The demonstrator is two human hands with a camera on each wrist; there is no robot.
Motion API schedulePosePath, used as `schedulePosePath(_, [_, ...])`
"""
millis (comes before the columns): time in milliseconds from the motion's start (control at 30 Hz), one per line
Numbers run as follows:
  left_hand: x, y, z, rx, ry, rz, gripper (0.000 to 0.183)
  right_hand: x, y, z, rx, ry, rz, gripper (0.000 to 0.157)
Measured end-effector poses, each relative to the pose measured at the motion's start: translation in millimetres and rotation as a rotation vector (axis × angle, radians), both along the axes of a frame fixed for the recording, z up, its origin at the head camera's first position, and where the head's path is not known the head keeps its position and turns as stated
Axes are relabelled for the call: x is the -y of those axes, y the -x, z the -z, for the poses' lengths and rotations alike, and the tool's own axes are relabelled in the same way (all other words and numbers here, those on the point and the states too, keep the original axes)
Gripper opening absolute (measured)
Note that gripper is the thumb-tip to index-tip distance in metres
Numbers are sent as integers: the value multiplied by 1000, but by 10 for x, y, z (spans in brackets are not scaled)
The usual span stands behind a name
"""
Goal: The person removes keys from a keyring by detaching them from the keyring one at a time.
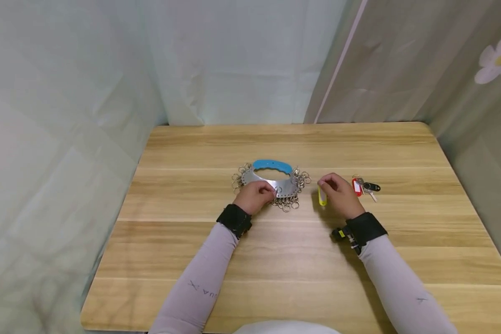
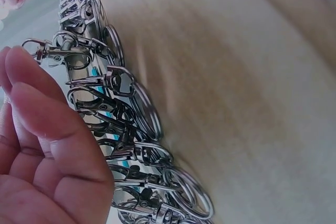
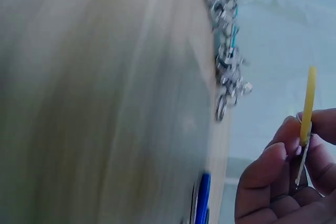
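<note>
A metal key-holder plate with a blue grip (image 1: 272, 165) lies on the wooden table (image 1: 284, 287). Many swivel clasps with split rings (image 2: 184, 195) hang along its edge. My left hand (image 1: 254, 197) is at the plate's near side, thumb and fingertip pinching one swivel clasp (image 2: 65, 53) that sticks out from the row. To the right of the plate, my right hand (image 1: 340, 195) pinches a yellow key tag (image 1: 322, 196) just above the table. In the right wrist view a small key (image 3: 302, 167) hangs from that tag, partly hidden among the fingers.
Right of my right hand lie a red key tag (image 1: 356, 187), a black tag (image 1: 372, 186) and some keys (image 1: 373, 196). A blue object (image 3: 203, 198) shows low in the right wrist view. Curtains (image 1: 250, 60) hang behind the table and at both sides.
</note>
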State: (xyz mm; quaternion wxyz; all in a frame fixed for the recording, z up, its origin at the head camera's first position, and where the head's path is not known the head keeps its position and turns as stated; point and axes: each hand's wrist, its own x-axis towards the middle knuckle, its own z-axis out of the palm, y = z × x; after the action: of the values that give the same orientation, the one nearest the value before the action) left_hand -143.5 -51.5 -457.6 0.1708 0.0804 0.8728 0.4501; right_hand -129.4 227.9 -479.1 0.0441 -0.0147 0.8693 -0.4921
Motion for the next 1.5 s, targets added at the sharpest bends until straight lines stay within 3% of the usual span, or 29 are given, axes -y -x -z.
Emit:
schedulePosePath(300, [24,-7,24,1,0,-5,10,-202,-66,10,-3,-195,-55,25])
schedulePosePath(900, [65,28,25,-20,29,-8,10,-250,-68,-3,-54,-371,-75,13])
schedulePosePath(1033, [73,34,30,-17,43,-12,10,-255,-54,-3,-42,-389,-88,11])
schedulePosePath(1233, [80,45,31,-20,71,38,9,-238,-37,-2,-47,-404,-83,15])
schedulePosePath(1500, [85,31,5,-33,80,91,11,-118,-105,-103,-215,-303,-27,22])
